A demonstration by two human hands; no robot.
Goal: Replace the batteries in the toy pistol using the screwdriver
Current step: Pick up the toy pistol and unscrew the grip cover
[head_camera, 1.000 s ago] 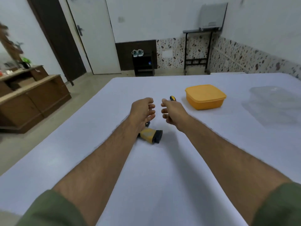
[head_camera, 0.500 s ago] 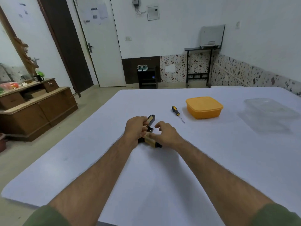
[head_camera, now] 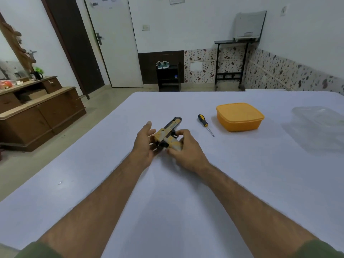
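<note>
Right hand (head_camera: 183, 151) grips the handle of the toy pistol (head_camera: 168, 133), fingers curled round it. Left hand (head_camera: 144, 146) cups the frame from 9 o'clock, fingers fairly straight; its contact underneath is hidden. Pistol sits at table (head_camera: 167, 211) centre, muzzle toward 1 o'clock. Screwdriver (head_camera: 204, 123) lies untouched at 2 o'clock, near the orange box (head_camera: 240, 117). Risk: releasing one hand to fetch the tool could let the pistol tip or roll.

toy pistol (head_camera: 168, 132): yellow and black, mottled. screwdriver (head_camera: 202, 120): black handle with yellow bands, silver shaft. lidded box (head_camera: 239, 116): orange. bench (head_camera: 167, 202): plain pale lavender-white. sleeves (head_camera: 37, 251): olive green. wall tiles (head_camera: 204, 64): white, dark red speckle.
</note>
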